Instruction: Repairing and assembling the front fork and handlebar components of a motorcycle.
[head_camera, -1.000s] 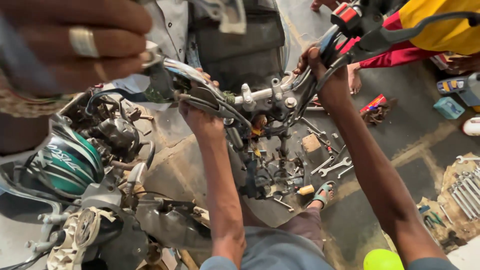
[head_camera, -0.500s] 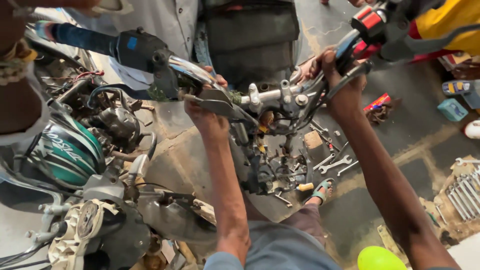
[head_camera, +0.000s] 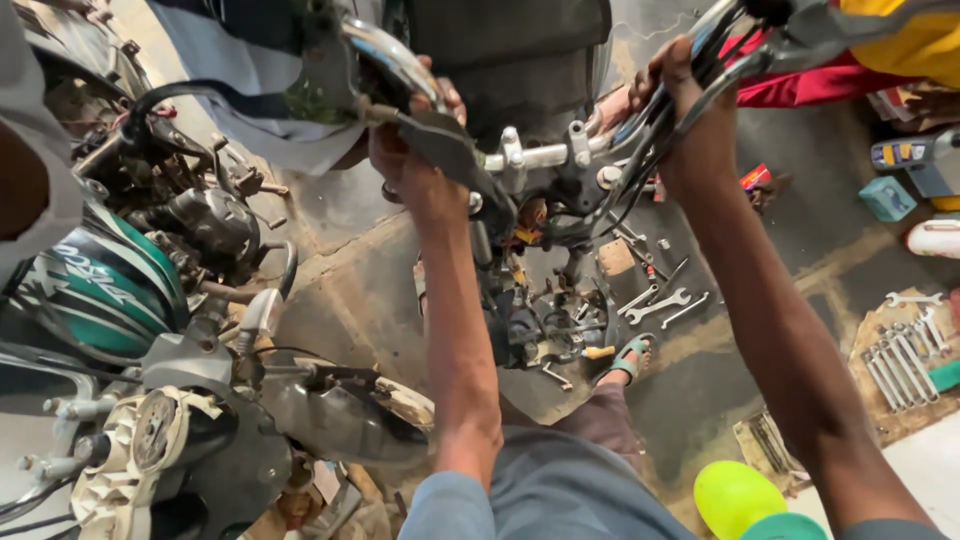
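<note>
A stripped motorcycle handlebar (head_camera: 545, 155) runs across the upper middle, with bare clamps and loose cables. My left hand (head_camera: 408, 170) is wrapped around its left end, beside the chrome lever and switch housing (head_camera: 395, 70). My right hand (head_camera: 690, 120) grips the right end, where black cables and a brake lever (head_camera: 735, 75) bunch together. Both my arms reach up from the bottom of the view. Below the bar the fork and front frame (head_camera: 520, 300) drop toward the floor.
Another dismantled motorcycle with a green tank (head_camera: 100, 290) and bare engine (head_camera: 200, 225) fills the left. Spanners (head_camera: 660, 305) lie on the concrete floor; several more (head_camera: 900, 355) lie at the right. Another person's torso (head_camera: 500, 60) stands behind the bar. My sandalled foot (head_camera: 630, 360) is below.
The view has drawn closer to the handlebar. The ringed hand that filled the top left has gone from view. Both my hands stay on the bar ends.
</note>
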